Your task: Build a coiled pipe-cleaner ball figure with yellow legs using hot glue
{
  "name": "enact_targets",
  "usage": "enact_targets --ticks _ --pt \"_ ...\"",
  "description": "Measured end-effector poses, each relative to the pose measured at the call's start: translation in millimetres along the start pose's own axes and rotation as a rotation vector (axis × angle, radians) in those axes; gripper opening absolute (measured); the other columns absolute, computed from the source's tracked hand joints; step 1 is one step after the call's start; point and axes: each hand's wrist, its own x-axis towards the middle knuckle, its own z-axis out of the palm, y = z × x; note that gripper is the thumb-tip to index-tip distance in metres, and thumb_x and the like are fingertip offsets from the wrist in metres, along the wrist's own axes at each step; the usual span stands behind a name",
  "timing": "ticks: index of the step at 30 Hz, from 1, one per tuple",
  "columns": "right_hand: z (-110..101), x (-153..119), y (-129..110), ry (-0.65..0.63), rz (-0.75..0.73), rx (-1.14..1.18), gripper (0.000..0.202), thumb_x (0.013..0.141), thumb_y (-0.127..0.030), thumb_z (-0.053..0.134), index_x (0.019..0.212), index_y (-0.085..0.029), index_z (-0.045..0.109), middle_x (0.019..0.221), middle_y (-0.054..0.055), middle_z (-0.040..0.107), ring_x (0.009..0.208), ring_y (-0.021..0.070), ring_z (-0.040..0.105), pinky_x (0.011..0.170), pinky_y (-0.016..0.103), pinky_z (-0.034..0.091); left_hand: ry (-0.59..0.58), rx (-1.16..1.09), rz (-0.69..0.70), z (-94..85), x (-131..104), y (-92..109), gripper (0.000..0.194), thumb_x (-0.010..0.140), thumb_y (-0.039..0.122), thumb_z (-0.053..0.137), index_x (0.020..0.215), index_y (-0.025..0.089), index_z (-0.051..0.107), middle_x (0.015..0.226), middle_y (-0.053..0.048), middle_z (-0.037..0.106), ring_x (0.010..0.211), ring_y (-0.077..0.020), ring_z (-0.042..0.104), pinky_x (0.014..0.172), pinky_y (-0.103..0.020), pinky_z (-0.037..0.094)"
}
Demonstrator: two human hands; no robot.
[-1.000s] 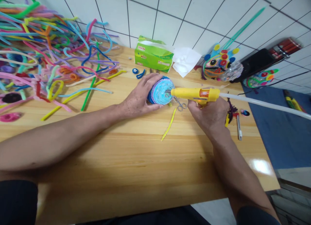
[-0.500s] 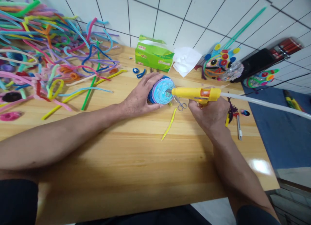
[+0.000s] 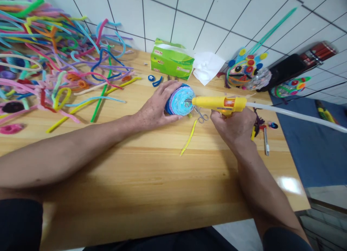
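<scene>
– What lies nearest?
– On the pale wooden table [image 3: 151, 193], a short yellow fuzzy strip [image 3: 189, 137]
– And the hands?
– Beyond it, the right hand [image 3: 237, 126] grips a yellow plastic glue gun [image 3: 211, 103], aimed left at a round, ridged blue-and-purple piece [image 3: 183, 104]; the left hand [image 3: 154, 106] curls around that piece's left side
– Farther?
– A green printed tissue pack [image 3: 171, 61], far middle

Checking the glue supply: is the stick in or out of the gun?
Partly in: the stick enters the back of the gun, and a long length shows behind it.
</scene>
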Motion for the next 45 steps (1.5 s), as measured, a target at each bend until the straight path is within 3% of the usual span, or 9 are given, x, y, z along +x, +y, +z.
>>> enact_targets --ticks 9,38,45 --pt "1.1 1.0 0.1 -0.011 0.027 0.02 0.018 0.076 -0.032 0.067 0.07 -0.028 0.051 0.063 0.002 0.055 0.066 0.0244 0.061 0.065 0.037 0.045 -0.021 0.013 0.02 -1.3 -0.7 -1.6 0.107 0.094 0.078 0.084 0.176 0.034 0.033 0.174 -0.018 0.049 0.165 -0.0469 0.044 0.138 -0.074 0.037" --pt "-1.8 2.2 -1.2 -0.047 0.072 0.054 0.012 0.077 -0.036 0.065 0.074 -0.026 0.059 0.065 0.003 0.059 0.07 0.0258 0.064 0.068 0.038 0.048 -0.04 0.0 -0.023 -3.0 2.1 2.3 0.106 0.093 0.085 0.08 0.174 0.031 0.038 0.172 -0.018 0.052 0.165 -0.0469 0.045 0.138 -0.074 0.037" --pt "-3.7 3.5 -2.8 -0.052 0.068 0.057 0.019 0.074 -0.033 0.065 0.065 -0.029 0.049 0.058 0.001 0.052 0.065 0.0247 0.06 0.065 0.038 0.046 -0.032 -0.001 -0.024 -2.4 1.5 1.9 0.107 0.091 0.084 0.083 0.173 0.031 0.04 0.172 -0.018 0.052 0.164 -0.0471 0.045 0.138 -0.074 0.037"
